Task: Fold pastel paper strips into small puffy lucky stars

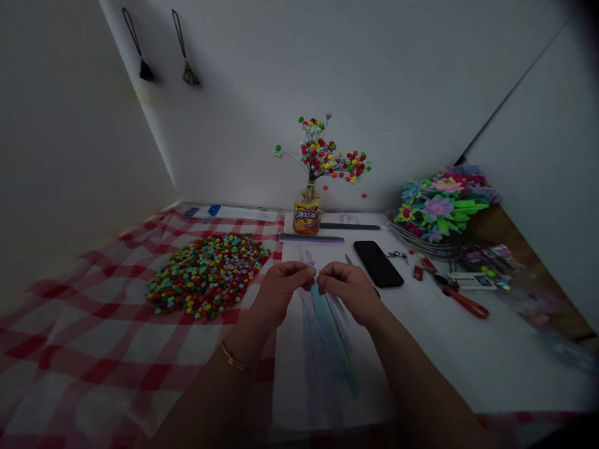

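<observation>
My left hand (286,288) and my right hand (349,288) are close together over the white board, thumb and fingertips pinched. Whatever is between the fingertips is too small to make out. Below them lies a bundle of long strips (334,337) in teal, green and pale purple, which look like pipe cleaners; its upper end is partly hidden by my hands. A dark thin tool, partly covered by my right hand, shows beside it. A bracelet (233,357) circles my left wrist.
On the checked cloth (116,349) at left spreads a heap of small coloured pieces (210,274). Behind my hands stands a jar (306,217) holding beaded stems. To the right lie a phone (378,264), an orange strap (465,304) and a basket of fuzzy flowers (437,209).
</observation>
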Demonstrator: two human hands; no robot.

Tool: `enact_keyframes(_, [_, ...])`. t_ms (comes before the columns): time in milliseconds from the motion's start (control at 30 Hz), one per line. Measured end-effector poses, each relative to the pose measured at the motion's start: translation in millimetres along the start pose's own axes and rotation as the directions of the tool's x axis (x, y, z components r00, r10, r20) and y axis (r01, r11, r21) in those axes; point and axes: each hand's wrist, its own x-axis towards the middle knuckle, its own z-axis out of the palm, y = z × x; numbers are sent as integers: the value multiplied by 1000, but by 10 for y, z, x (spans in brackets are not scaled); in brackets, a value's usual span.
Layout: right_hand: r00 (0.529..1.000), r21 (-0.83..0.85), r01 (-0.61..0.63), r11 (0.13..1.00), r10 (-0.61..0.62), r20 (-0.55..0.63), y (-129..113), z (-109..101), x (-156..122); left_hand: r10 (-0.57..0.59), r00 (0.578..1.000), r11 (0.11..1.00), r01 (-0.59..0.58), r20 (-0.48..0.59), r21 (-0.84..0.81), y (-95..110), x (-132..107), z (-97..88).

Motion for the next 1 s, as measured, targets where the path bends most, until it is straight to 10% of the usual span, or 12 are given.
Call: enact_keyframes(1000, [995,-20,68,997,-69,-70,24,-31,6,-37,998,999,38,57,-13,17,1,-29])
